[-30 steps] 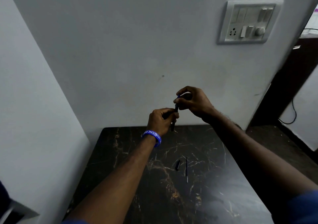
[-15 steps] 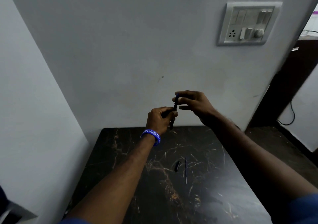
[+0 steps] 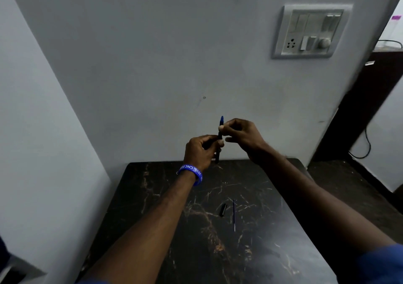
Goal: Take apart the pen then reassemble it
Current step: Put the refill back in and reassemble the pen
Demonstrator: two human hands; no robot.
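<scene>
I hold the dark pen barrel (image 3: 218, 144) nearly upright above the far edge of the table. My left hand (image 3: 201, 150), with a blue wristband, grips its lower half. My right hand (image 3: 242, 134) pinches its upper part just below a blue end piece (image 3: 221, 119). On the black marble table (image 3: 196, 251) lie a short black cap-like piece (image 3: 222, 209) and, just to its right, a thin blue refill (image 3: 234, 215).
A grey wall stands right behind the table, with a switch and socket panel (image 3: 309, 31) at the upper right. Another wall closes in the left side. A dark doorway with a hanging cable (image 3: 366, 144) lies to the right.
My right hand has slid off the top of the barrel, and the blue end piece now shows above my fingers. The barrel stands more upright. The parts on the table have not moved.
</scene>
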